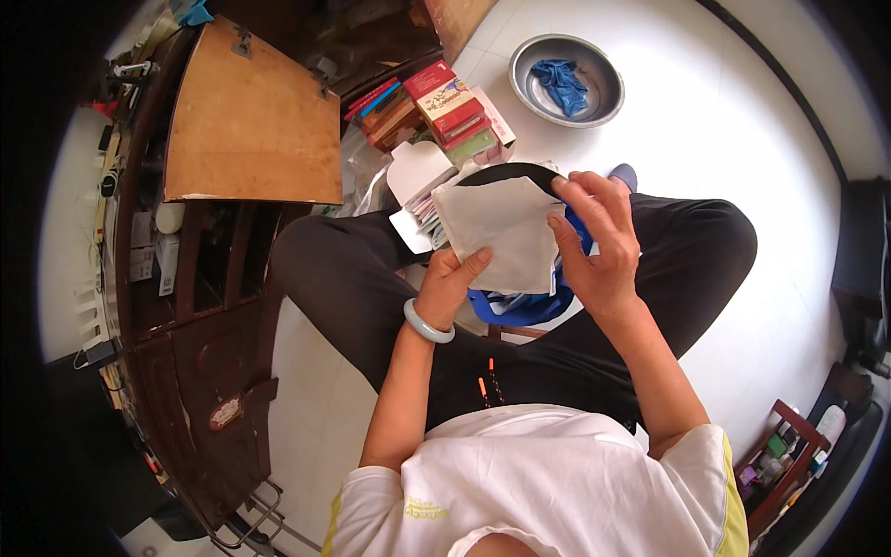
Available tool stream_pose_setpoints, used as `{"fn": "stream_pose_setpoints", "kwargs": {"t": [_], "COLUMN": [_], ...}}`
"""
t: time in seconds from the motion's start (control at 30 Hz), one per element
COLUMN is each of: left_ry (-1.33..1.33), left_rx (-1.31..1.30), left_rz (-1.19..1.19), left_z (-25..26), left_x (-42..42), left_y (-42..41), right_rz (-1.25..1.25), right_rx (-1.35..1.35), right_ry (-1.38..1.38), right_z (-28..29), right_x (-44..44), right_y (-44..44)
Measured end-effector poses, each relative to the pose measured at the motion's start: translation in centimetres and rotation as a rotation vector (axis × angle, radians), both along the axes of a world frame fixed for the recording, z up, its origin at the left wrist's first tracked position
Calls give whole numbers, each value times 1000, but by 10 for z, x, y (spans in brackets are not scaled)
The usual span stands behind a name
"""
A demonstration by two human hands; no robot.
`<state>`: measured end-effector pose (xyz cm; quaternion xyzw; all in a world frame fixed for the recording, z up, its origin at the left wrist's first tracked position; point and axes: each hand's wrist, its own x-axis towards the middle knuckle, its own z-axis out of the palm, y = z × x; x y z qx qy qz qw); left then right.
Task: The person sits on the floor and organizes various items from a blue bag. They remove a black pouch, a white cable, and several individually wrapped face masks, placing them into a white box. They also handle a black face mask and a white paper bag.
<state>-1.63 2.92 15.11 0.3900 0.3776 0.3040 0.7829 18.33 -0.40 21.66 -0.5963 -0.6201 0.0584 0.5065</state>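
A pale, flat square sleeve (pixel 501 233) is in front of me, over the gap between my knees. A black piece (pixel 511 173) with a curved top edge shows above its upper side; what it is, I cannot tell. My left hand (pixel 449 285), with a pale bangle at the wrist, grips the sleeve's lower left corner, thumb on top. At the upper right corner, my right hand (pixel 602 244) has its fingertips by the black edge and its thumb at the sleeve's side. Whether it pinches them is unclear. Underneath is a blue bag (pixel 518 315), mostly hidden.
An opened white box (pixel 418 170) of thin packets lies left of the sleeve. Beyond it are stacked cartons, a red one (pixel 445 97) on top. A metal basin (pixel 612 90) with a blue cloth (pixel 564 87) stands on the floor. A wooden cabinet door (pixel 254 118) hangs open at left.
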Motion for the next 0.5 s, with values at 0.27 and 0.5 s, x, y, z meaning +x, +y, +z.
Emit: {"fn": "stream_pose_setpoints", "kwargs": {"t": [0.27,0.5], "left_ry": [15,-62], "left_rx": [35,-67], "left_rz": [-13,6], "left_z": [2,0], "left_x": [-3,-9], "left_y": [-4,-8], "right_rz": [14,206], "right_rx": [-59,-19], "right_ry": [2,-242], "right_z": [-1,0], "right_x": [-6,-5], "right_y": [-1,-6]}}
